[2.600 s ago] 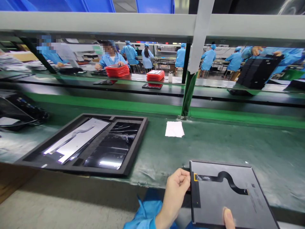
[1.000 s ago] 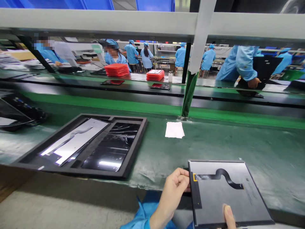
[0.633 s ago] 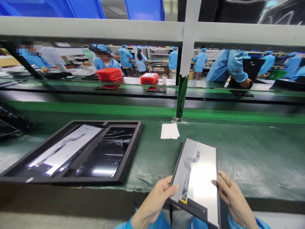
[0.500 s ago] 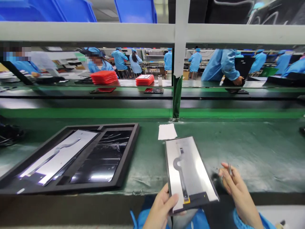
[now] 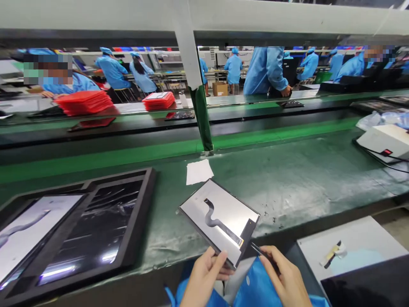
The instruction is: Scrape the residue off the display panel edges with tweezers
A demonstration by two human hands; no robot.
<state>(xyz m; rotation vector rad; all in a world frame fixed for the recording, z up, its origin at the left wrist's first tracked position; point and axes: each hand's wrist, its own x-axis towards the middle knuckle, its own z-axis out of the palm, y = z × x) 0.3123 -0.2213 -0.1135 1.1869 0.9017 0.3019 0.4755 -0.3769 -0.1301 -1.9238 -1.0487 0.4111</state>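
Observation:
My left hand [image 5: 207, 273] grips the lower edge of a display panel [image 5: 234, 207], thumb on top and fingers beneath. The panel's silver back faces up, with a dark curved flex cable [image 5: 220, 224] across it and a black strip at the near right end. My right hand [image 5: 284, 273] is closed on dark tweezers [image 5: 256, 248], whose tips are beside the panel's near right edge; whether they touch it I cannot tell. A black foam tray [image 5: 147, 200] at left holds another silver-backed panel [image 5: 32, 217] and a glossy black panel [image 5: 92, 221].
White paper [image 5: 200, 172] lies behind the panel, before a green-wrapped post [image 5: 203, 119]. A white box [image 5: 383, 143] with cables stands at right. Lower right, a pale board [image 5: 358, 238] carries a small flex piece. Beyond the bench are red stacks [image 5: 84, 102] and several people in blue.
The view has swung right. The panel has turned so its cable end points toward my right hand. My right hand has brought the tweezers from the bench side to the panel's edge.

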